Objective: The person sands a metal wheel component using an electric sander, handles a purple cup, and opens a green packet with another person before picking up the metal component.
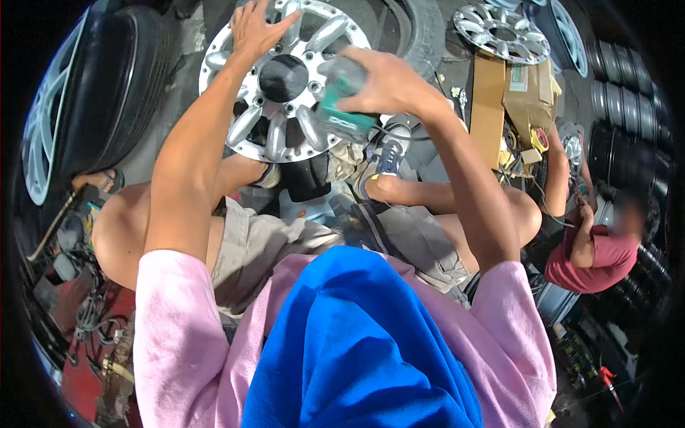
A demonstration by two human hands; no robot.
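Note:
A silver spoked wheel (275, 135) with a dark round centre lies in front of my knees. On its upper left part rests my left hand (255, 27), fingers spread and thumb stretched out. My right hand (382, 80) is wrapped round a green power tool (346, 118), somewhat blurred, over the wheel's right side. A dark cable runs from the tool to the right. Where the tool meets the wheel cannot be made out.
Tyres (132, 85) stand at the left. A second silver wheel (501, 32) sits on a cardboard box (489, 107) at the upper right. A person in a red shirt (596, 260) is at the right, near stacked dark rims (628, 107). Cables lie at lower left.

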